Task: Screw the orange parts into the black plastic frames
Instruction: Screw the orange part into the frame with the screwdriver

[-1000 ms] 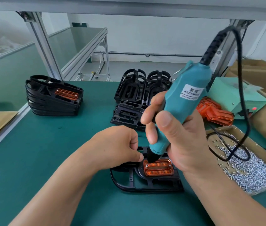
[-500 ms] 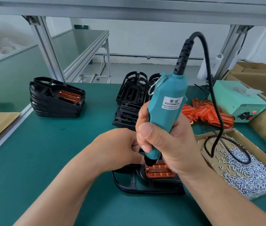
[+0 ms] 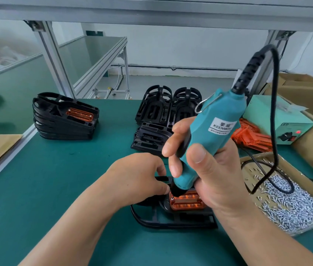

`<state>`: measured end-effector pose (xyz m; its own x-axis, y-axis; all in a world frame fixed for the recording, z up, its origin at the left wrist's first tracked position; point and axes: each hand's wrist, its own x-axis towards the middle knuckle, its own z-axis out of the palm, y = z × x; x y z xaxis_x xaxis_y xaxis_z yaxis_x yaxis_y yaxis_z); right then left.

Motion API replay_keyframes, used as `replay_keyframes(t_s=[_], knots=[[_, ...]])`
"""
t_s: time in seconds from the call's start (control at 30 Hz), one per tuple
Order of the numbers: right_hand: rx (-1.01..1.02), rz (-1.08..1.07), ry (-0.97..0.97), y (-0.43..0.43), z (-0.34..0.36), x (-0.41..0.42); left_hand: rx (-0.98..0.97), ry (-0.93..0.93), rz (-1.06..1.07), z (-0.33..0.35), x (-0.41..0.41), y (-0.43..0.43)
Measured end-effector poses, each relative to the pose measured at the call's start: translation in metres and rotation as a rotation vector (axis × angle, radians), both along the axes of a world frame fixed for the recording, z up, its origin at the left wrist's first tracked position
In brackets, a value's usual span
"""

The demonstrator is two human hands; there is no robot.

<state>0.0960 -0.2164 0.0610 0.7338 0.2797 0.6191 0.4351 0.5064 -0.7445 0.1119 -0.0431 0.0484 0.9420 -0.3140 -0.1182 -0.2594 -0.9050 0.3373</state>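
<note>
A black plastic frame (image 3: 171,223) lies on the green table near me, with an orange part (image 3: 187,203) seated in it. My right hand (image 3: 215,181) grips a teal electric screwdriver (image 3: 209,135), tilted, its black tip at the orange part's upper left corner. A screw head shows at that corner. My left hand (image 3: 138,177) is curled at the frame's left top, fingertips beside the tip; what they pinch is hidden.
A stack of finished frames (image 3: 65,120) stands at the far left. Empty black frames (image 3: 163,116) are stacked behind my hands. Loose orange parts (image 3: 251,135) lie at the right beside a green power box (image 3: 278,120). A cardboard tray of screws (image 3: 294,206) sits right.
The screwdriver swung upright half a second ago and has tilted back to the right, its tip staying at the orange part's upper left corner. My left hand stays at the frame.
</note>
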Motion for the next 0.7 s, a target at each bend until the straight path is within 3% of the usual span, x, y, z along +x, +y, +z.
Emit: replay_keyframes(t_s=[0.3, 0.53, 0.7], knots=[[-0.042, -0.042, -0.013, 0.0, 0.002, -0.004, 0.1, -0.174, 0.012, -0.012, -0.004, -0.017], [0.017, -0.147, 0.083, -0.004, 0.003, -0.002, 0.144, -0.198, 0.054, -0.005, -0.012, -0.021], [-0.011, -0.071, -0.055, -0.005, 0.011, -0.006, 0.141, -0.221, 0.033, -0.002, -0.015, -0.024]])
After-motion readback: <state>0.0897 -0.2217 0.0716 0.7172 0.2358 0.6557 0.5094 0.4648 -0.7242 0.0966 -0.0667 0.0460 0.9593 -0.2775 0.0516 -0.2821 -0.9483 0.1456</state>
